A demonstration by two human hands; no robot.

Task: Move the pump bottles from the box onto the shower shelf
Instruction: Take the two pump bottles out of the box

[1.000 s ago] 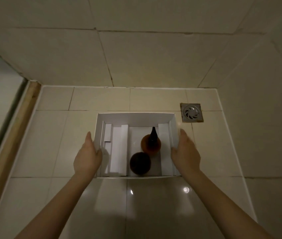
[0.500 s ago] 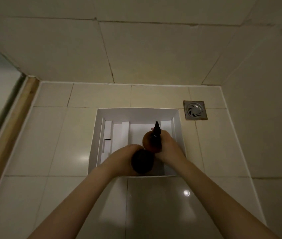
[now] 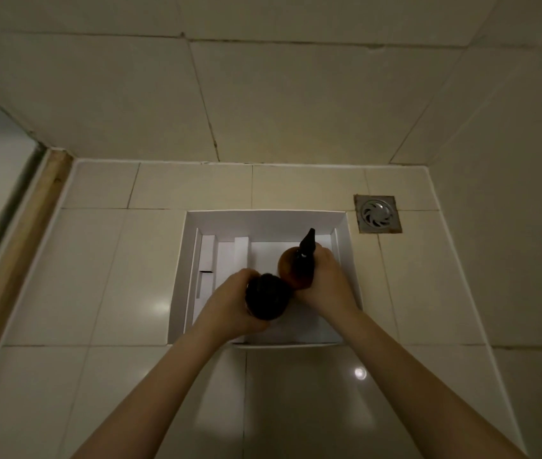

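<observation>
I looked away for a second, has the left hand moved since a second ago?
Yes. The left hand was outside the white box's left wall; it is now inside, wrapped around the dark bottle.

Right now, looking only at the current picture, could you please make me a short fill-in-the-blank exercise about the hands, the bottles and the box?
1. Each hand grips one ____ inside the white box.
2. The left hand holds the bottle with the dark top; the amber bottle with the black pump is held by the ____ hand.
3. The floor drain lies on the ____ side of the box.
4. The box sits on the tiled ____.

Missing words: bottle; right; right; floor
</observation>
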